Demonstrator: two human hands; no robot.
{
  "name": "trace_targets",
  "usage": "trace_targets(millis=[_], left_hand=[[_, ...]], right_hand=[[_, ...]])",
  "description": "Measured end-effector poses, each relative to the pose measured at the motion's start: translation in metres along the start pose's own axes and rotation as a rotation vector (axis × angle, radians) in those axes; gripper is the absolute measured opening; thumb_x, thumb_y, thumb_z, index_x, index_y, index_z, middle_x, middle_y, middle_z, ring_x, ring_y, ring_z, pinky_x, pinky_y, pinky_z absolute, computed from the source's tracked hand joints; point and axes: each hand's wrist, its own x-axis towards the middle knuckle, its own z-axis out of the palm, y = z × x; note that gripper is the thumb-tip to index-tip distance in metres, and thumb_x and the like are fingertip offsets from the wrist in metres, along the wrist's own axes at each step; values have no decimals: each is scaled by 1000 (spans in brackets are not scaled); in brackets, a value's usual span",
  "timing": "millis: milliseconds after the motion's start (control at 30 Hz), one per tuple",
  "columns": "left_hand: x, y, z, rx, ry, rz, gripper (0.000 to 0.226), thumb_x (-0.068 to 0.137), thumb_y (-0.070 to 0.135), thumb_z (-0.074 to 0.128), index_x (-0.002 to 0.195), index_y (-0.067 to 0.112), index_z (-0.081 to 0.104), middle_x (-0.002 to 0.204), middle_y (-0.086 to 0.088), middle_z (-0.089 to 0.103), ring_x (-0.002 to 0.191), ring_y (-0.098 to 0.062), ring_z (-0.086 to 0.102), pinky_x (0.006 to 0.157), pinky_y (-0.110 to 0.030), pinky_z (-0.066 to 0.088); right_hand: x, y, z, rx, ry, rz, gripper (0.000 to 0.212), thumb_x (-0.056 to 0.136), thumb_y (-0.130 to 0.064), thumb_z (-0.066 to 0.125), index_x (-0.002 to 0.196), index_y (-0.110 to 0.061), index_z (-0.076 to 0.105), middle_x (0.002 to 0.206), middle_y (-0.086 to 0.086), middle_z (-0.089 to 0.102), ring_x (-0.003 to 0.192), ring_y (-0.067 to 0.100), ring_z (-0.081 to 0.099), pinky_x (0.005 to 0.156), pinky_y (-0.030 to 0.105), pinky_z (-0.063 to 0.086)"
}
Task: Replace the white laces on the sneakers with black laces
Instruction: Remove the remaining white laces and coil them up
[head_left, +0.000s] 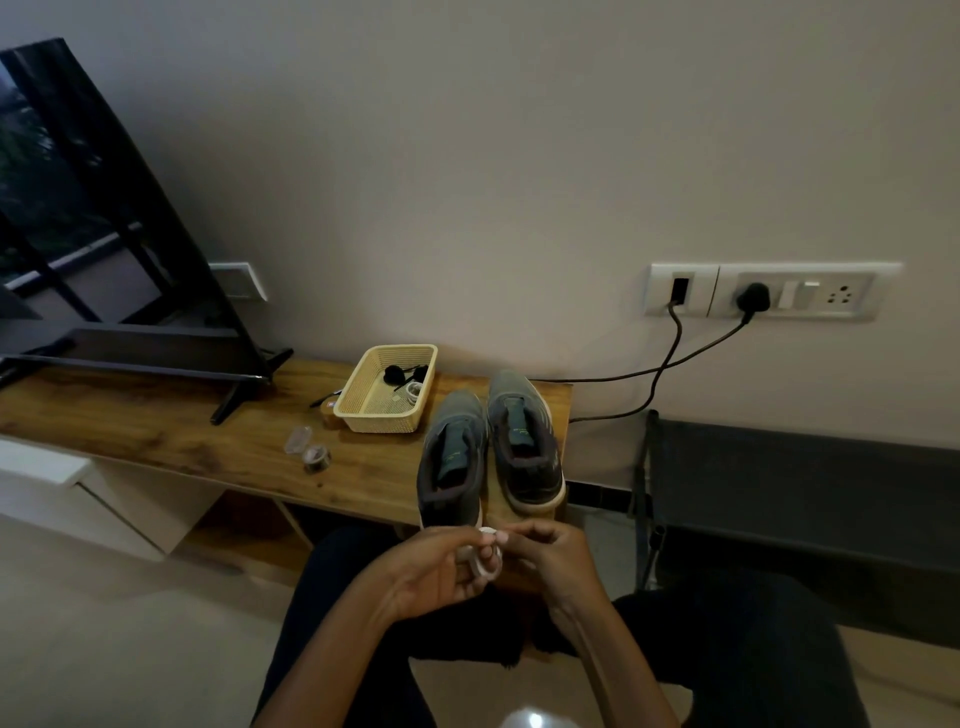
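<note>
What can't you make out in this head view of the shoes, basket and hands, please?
Head view:
White lace: coiled between left hand and right hand; fingers hide most of it.
Basket: dim, small contents; black bundles, a white item unclear.
Shoes: eyelets too dark to check.
Television: cut by the left edge.

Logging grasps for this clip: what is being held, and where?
The left hand and right hand pinch a coiled white lace by its loops.

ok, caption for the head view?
Left hand and right hand hold a coiled white lace before two lace-less grey sneakers; black laces lie in the yellow plastic basket.
</note>
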Motion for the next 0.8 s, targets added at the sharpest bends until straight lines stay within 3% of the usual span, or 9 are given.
trace_targets(millis=[133, 233, 367, 633, 800], left_hand=[[5, -1, 9, 65, 135, 3, 10, 84, 4, 60, 93, 4, 66, 63, -3, 54, 56, -10, 53, 48, -18, 41], [9, 0, 18, 163, 295, 26, 14, 90, 6, 52, 79, 5, 61, 58, -3, 43, 48, -9, 42, 36, -15, 30], [14, 0, 24, 231, 376, 42, 24, 92, 10, 49, 68, 8, 54, 50, -2, 37, 43, -11, 35, 38, -14, 24], [12, 10, 21, 262, 318, 24, 19, 88, 4, 46, 73, 8, 56, 55, 0, 32, 42, -5, 28, 34, -14, 19], [5, 13, 17, 324, 265, 27, 21, 89, 2, 51, 71, 12, 56, 57, -1, 45, 43, -5, 42, 39, -15, 26]], right_hand=[[2, 5, 1, -34, 17, -5, 11, 75, 10, 69, 73, -1, 71, 73, 11, 72, 66, 18, 70, 59, 24, 54], [3, 12, 5, -59, 52, -14, 14, 75, 7, 70, 70, -6, 72, 75, 12, 73, 71, 21, 70, 65, 28, 55], [0, 14, 9, -97, 87, -72, 12, 78, 3, 69, 73, -7, 72, 72, 7, 73, 70, 15, 70, 61, 20, 52], [-4, 13, 16, -144, 155, -184, 18, 78, 2, 70, 70, -14, 71, 65, -6, 71, 64, -1, 65, 58, 11, 48], [-3, 14, 22, -289, 156, -283, 30, 77, 8, 69, 65, -20, 68, 64, -8, 67, 63, -5, 63, 60, 8, 46]])
